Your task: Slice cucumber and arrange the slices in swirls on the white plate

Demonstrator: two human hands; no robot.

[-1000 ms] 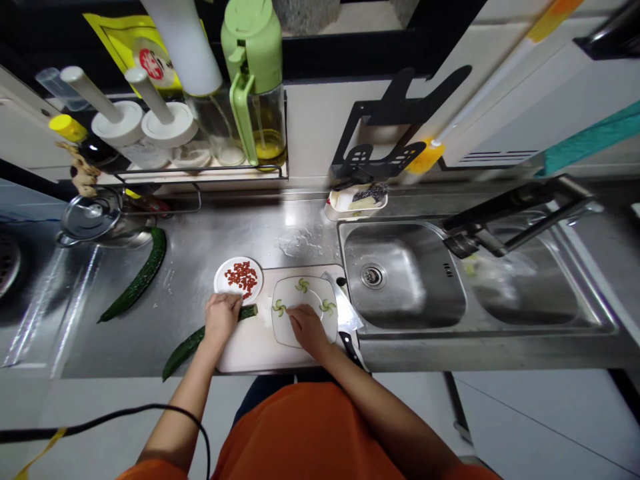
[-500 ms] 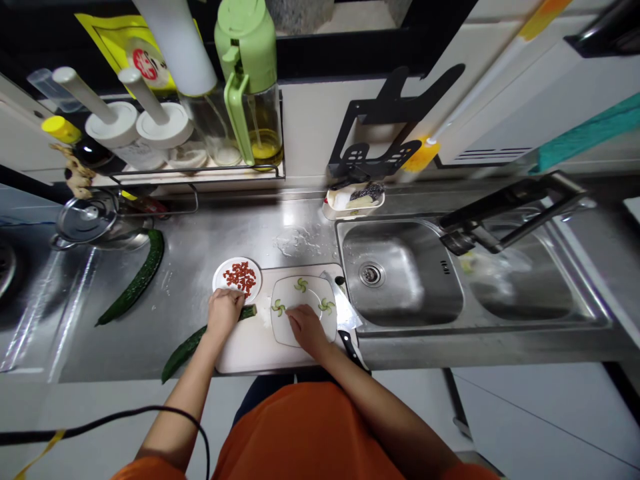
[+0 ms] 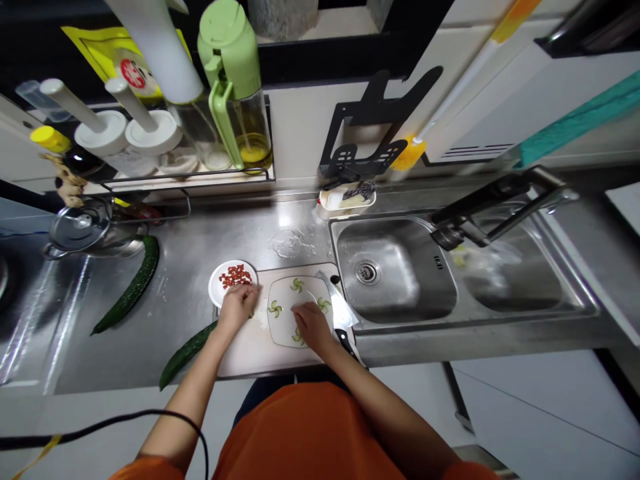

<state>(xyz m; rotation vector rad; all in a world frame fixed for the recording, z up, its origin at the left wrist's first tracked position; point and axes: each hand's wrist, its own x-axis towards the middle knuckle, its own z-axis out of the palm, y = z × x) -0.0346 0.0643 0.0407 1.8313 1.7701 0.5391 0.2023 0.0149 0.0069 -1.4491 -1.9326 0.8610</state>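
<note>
My left hand [image 3: 237, 308] is closed, its fingertips at the right edge of a small white plate [image 3: 214, 293] that holds several red bits [image 3: 234, 275]. What those fingers pinch, if anything, is too small to make out. My right hand [image 3: 313, 327] hovers at a clear square plate [image 3: 281, 333], fingers drawn together; their contents are hidden. Curved green slices form pinwheel shapes on that plate, one left [image 3: 275, 308], one at the top [image 3: 297, 285], one right, and one partly under my hand. Beneath the plates lies a white cutting board [image 3: 245, 357].
A cleaver [image 3: 342, 309] rests along the board's right side. A cut cucumber [image 3: 186, 355] lies left of the board, a whole cucumber [image 3: 131, 293] farther left. A double sink [image 3: 395, 267] with a faucet [image 3: 480, 213] is right. Behind stand a lidded pot [image 3: 83, 230] and an oil jug [image 3: 240, 100].
My left hand has shifted right, from the front of the small plate to its right edge. My right hand has drawn slightly right, away from the left pinwheel, and the lower one now shows.
</note>
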